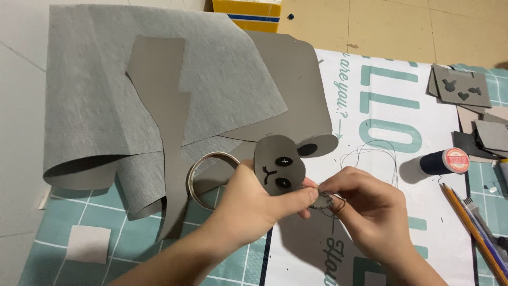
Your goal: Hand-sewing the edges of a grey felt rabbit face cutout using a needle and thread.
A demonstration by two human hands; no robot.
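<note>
Both hands meet at the felt face point(279, 164): left hand point(248, 204) pinches its lower edge to keep it steady, right hand point(365, 198) pinches the ear piece point(321, 200) against it, above the tabletop point(381, 111), thread point(370, 153) trailing.

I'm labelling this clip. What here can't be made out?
- Needle: too small, hidden between right hand fingers, head view.
- Ear piece: mostly covered by both hands' fingertips.
- Tape roll: partly behind left hand.
- Pencils: cut off by the right edge.
- Yellow box: cut off by the top edge.
</note>
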